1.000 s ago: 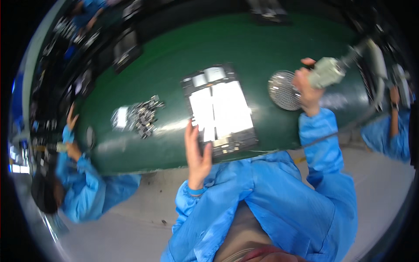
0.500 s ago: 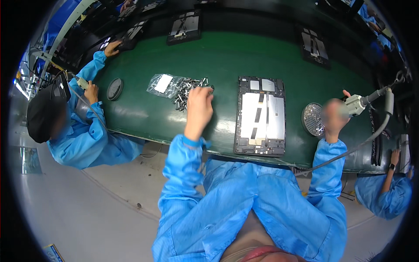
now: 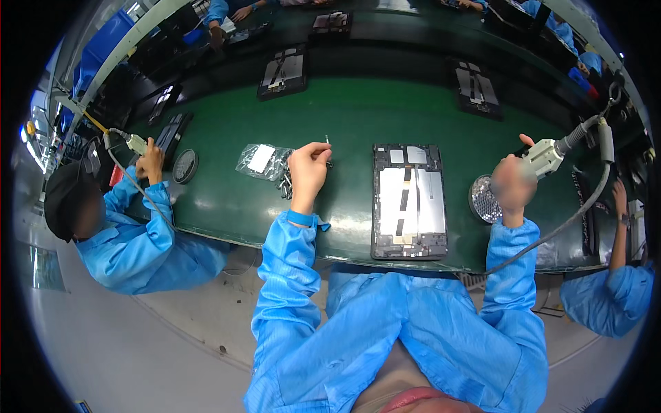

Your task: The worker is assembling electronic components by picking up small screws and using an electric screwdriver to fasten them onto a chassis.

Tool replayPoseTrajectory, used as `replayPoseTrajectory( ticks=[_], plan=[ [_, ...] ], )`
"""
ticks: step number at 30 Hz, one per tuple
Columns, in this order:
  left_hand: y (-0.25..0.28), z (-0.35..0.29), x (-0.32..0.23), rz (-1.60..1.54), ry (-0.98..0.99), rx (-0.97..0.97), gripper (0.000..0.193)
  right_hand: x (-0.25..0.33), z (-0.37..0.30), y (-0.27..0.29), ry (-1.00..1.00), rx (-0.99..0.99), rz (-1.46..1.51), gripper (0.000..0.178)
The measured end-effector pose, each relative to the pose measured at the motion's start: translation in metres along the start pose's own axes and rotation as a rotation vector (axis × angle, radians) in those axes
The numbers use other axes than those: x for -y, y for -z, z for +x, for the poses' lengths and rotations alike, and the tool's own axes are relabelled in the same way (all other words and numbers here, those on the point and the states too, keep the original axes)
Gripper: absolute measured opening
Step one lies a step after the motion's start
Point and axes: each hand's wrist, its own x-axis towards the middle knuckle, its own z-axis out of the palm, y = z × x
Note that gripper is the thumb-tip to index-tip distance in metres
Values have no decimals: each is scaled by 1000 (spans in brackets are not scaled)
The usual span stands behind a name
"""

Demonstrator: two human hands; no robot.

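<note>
My left hand [image 3: 309, 173] is closed, thumb and fingertips pinching a small metal piece [image 3: 328, 140] that sticks up above them. Under and beside that hand lies a pile of small metal pieces [image 3: 284, 186], mostly covered, next to a clear plastic bag [image 3: 264, 160] with a white label. In front of me an opened tablet [image 3: 410, 201] lies flat, its silver battery plates and black strips showing. My right hand [image 3: 515, 184], partly blurred, grips a pale corded power screwdriver [image 3: 544, 158]. Beside it, partly hidden by the hand, a round dish [image 3: 483, 199] holds many small shiny pieces.
A grey cable [image 3: 578, 241] loops from the tool's hanger past my right forearm. More opened tablets [image 3: 282, 72] lie along the far side. At left, a co-worker [image 3: 148, 241] holds a similar tool by another round dish [image 3: 185, 166]. Another person's arm [image 3: 618, 227] reaches in at right.
My left hand has lifted off the pile with a small metal piece between its fingertips. The view has tilted up a little. The left co-worker's reaching hand has come back to the tool.
</note>
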Motion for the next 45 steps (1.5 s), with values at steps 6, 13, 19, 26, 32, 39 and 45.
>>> replayPoseTrajectory(
  ticks=[6,13,19,26,32,39,45],
  plan=[
    [-11,-3,-9,-652,129,80,12,-6,2,-13,6,34,91,54],
    [-46,8,-11,-707,221,160,13,-14,16,-39,-2,97,204,51],
    [-73,19,-17,-697,139,182,19,-24,28,-70,-1,114,264,45],
    [-86,20,2,-476,-73,139,7,-32,32,-97,-31,160,293,43],
    [-85,14,-18,-383,133,232,7,-37,31,-100,-76,203,315,45],
    [-91,17,-1,-240,-31,182,5,-35,27,-101,-103,222,307,45],
    [-86,21,-5,-257,92,361,6,-37,24,-99,-105,229,298,46]
  ],
)
